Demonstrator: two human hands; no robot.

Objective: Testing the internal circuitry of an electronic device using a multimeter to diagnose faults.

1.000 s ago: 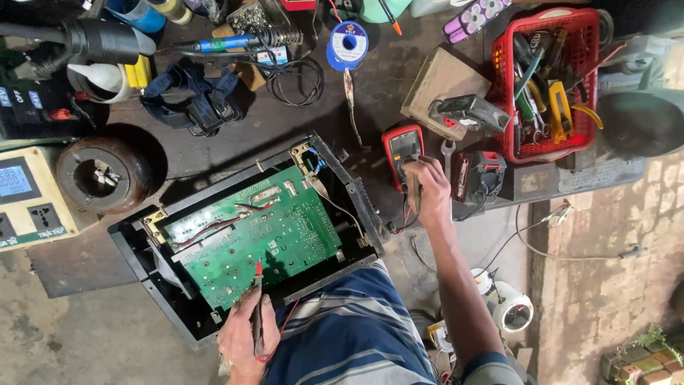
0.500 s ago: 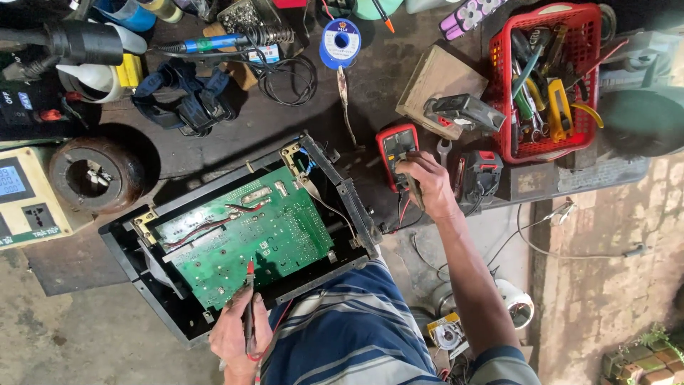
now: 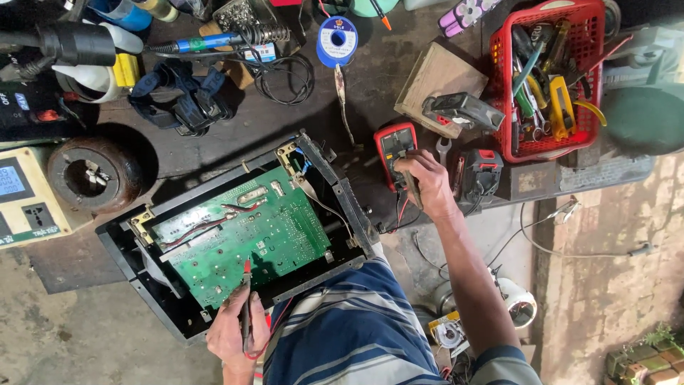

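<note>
A green circuit board lies inside an open black metal case on the workbench. My left hand grips a red-tipped test probe whose tip touches the board's near edge. My right hand rests on the lower part of a red multimeter and holds a dark probe against it. Red and black leads trail from the meter toward the case.
A red basket of hand tools sits at the right. A wooden block, solder spool, soldering iron, black strap bundle, round coil and a cream box with a socket surround the case.
My right hand has shifted up onto the multimeter. My left hand keeps the probe on the board's near edge. The view has drifted slightly.
</note>
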